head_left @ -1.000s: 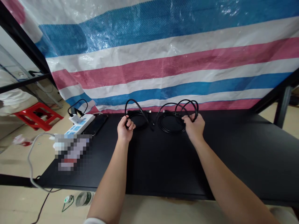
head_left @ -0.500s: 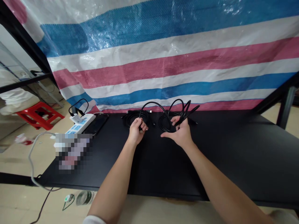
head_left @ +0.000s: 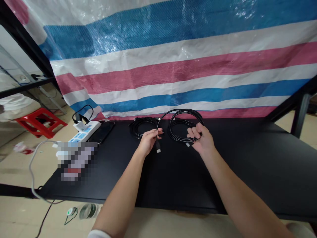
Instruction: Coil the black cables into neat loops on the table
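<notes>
Black cable in loops, held by both hands over the far half of the desk.

The cable (head_left: 173, 110) is near the middle, left to right, of the desk (head_left: 178, 178). The right hand (head_left: 204, 138) has its grip curled round the right side of the loops; the left hand (head_left: 149, 139) pinches the strand just behind a plug (head_left: 158, 147), thumb and fingers together. It looks light, smooth and springy, so loosely held loops would probably fan apart or slide over one another. The bundle is best taken with several fingers round every strand, the end by the plug's moulded body, whose pale tip seems the most delicate part. A second coil (head_left: 133, 130) lies just left.
</notes>
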`<state>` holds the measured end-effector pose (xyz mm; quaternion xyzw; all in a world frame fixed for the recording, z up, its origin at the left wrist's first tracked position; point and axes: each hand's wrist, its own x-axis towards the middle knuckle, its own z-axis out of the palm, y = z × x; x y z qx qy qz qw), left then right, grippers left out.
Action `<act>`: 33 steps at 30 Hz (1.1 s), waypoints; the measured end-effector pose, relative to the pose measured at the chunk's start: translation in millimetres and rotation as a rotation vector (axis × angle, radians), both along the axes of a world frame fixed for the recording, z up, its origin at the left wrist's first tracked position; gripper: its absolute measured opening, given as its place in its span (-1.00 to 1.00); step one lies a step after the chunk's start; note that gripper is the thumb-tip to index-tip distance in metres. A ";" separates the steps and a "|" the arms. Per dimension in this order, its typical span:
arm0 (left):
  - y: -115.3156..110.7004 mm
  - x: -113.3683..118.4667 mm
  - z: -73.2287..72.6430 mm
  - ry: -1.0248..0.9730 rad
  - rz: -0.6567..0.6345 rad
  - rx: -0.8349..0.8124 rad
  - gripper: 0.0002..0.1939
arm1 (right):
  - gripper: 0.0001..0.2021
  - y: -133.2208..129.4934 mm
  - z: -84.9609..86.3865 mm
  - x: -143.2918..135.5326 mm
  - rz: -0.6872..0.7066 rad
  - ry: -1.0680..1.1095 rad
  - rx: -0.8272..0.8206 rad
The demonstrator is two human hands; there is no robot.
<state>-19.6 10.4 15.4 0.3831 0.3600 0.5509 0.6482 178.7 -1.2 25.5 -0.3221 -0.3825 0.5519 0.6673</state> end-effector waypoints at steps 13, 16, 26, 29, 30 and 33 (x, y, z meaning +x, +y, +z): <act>-5.3 15.5 -3.2 -0.201 0.104 -0.053 -0.61 | -0.48 7.6 -26.1 -34.3 -0.330 -0.527 -0.145; -1.7 11.1 0.7 -0.212 0.178 -0.058 -0.59 | -0.62 6.3 -25.5 -35.5 -0.493 -0.861 -0.091; 12.9 -15.3 10.1 -0.155 0.554 -0.067 -0.72 | -0.77 29.6 12.4 -78.5 -0.367 -1.399 -0.230; 18.4 -28.3 6.5 -0.092 0.698 -0.079 -0.82 | -0.70 39.6 23.5 -100.8 -0.227 -1.509 -0.307; 20.2 -32.9 4.3 -0.051 0.735 -0.076 -0.85 | -0.68 42.5 25.6 -107.2 -0.192 -1.542 -0.310; 25.5 -45.0 -4.5 0.101 0.828 -0.029 -0.90 | -0.64 52.9 24.6 -120.3 -0.147 -1.607 -0.292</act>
